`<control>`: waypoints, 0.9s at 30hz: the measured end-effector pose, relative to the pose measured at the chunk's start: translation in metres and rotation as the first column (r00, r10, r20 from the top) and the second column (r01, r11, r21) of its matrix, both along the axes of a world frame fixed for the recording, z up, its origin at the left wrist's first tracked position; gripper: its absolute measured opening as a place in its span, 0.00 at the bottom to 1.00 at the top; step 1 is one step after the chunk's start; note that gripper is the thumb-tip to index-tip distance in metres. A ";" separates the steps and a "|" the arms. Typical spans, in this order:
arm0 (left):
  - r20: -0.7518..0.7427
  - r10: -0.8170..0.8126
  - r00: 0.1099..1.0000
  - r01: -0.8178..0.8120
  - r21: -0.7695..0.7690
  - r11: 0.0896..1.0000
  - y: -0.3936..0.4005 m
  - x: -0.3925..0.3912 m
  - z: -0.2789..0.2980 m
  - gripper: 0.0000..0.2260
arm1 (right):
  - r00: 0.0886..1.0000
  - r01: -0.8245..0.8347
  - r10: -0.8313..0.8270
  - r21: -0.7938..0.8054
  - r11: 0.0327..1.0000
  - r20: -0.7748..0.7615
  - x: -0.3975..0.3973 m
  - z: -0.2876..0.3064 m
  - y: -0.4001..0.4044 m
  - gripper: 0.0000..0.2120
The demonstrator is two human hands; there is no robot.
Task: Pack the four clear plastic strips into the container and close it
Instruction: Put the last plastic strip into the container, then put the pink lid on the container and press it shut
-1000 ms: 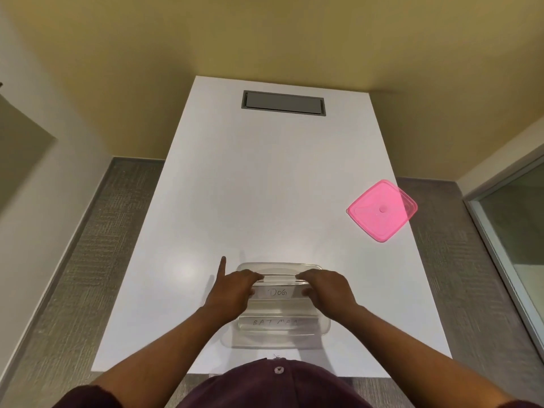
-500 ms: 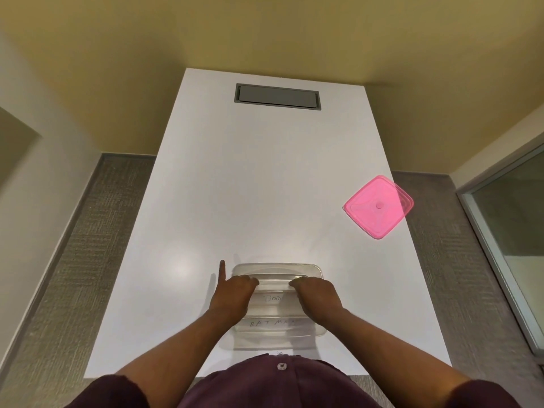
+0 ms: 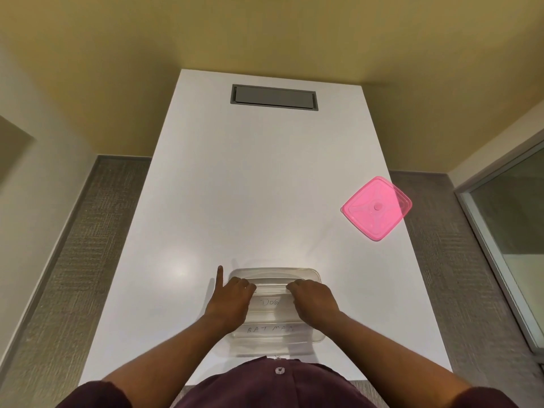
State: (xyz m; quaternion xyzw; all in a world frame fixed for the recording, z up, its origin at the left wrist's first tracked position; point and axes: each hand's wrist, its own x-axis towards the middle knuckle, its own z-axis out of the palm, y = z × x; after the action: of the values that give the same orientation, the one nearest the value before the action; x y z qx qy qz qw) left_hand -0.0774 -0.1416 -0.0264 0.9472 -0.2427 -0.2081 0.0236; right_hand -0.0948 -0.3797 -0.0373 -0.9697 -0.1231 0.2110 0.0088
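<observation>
Nearest, both hands curl over clear plastic strips inside the clear rectangular plastic container (image 3: 275,337) on the white counter (image 3: 259,184): left hand (image 3: 231,301) forefinger pointing outward, right hand (image 3: 315,301) clenched. Farther right lies the pink square plastic lid (image 3: 376,208); beyond, a grey recessed hatch (image 3: 274,96).

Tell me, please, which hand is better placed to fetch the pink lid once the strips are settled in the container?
Probably the right hand. The pink lid lies toward the table's right edge, on that hand's side, with bare tabletop between. The left hand would have to cross the clear container and the other arm.
</observation>
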 end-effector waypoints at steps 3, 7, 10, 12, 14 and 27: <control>0.110 -0.030 0.993 0.037 -0.069 0.997 0.001 0.003 0.006 0.18 | 0.999 0.034 -0.037 0.086 0.996 0.034 0.000 0.006 -0.001 0.18; 0.320 -0.013 0.947 0.098 -0.251 0.963 -0.006 0.018 0.014 0.12 | 0.946 0.175 -0.254 0.344 0.923 0.200 0.001 0.020 -0.006 0.12; 0.273 0.108 0.956 0.008 -0.393 0.919 -0.024 0.039 0.028 0.11 | 0.856 0.303 -0.460 0.492 0.816 0.235 0.009 0.030 -0.015 0.09; 0.196 0.211 0.958 -0.103 -0.452 0.886 -0.040 0.054 0.038 0.12 | 0.808 0.359 -0.540 0.532 0.767 0.233 0.018 0.035 -0.026 0.10; 0.117 0.282 0.952 -0.194 -0.478 0.856 -0.056 0.070 0.045 0.13 | 0.774 0.413 -0.602 0.565 0.714 0.195 0.028 0.038 -0.043 0.10; -0.316 0.485 0.815 -0.575 -0.543 0.612 -0.179 0.154 0.025 0.10 | 0.518 0.722 -0.845 0.600 0.345 -0.137 0.108 0.041 -0.220 0.12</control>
State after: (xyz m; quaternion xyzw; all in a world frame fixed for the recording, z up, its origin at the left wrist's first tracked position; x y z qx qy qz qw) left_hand 0.0767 -0.3209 -0.0016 0.8978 -0.0030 -0.1655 0.4081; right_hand 0.0134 -0.5993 0.0034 -0.8668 0.3000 0.0333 0.3969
